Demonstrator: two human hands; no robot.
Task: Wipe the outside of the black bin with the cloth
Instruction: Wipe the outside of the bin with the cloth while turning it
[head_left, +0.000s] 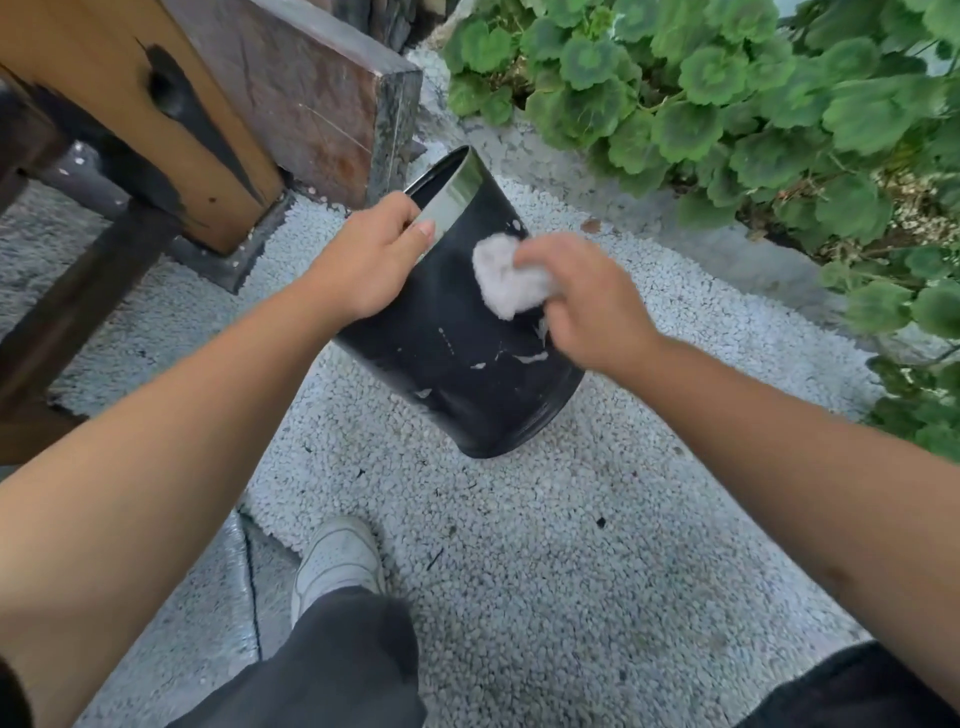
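The black bin (467, 374) has a shiny metal rim and is tipped away from me, its base resting on the pebbled ground. White smears and specks mark its side. My left hand (363, 260) grips the rim, thumb outside and fingers hooked inside. My right hand (587, 301) presses a crumpled white cloth (506, 278) against the upper part of the bin's side. The hand looks slightly blurred.
A wooden post (171, 119) on a dark metal foot and a stone slab (311, 93) stand to the left of the bin. Green leafy plants (753, 104) fill the right and back. My white shoe (337, 561) stands on the pebbled ground (545, 571).
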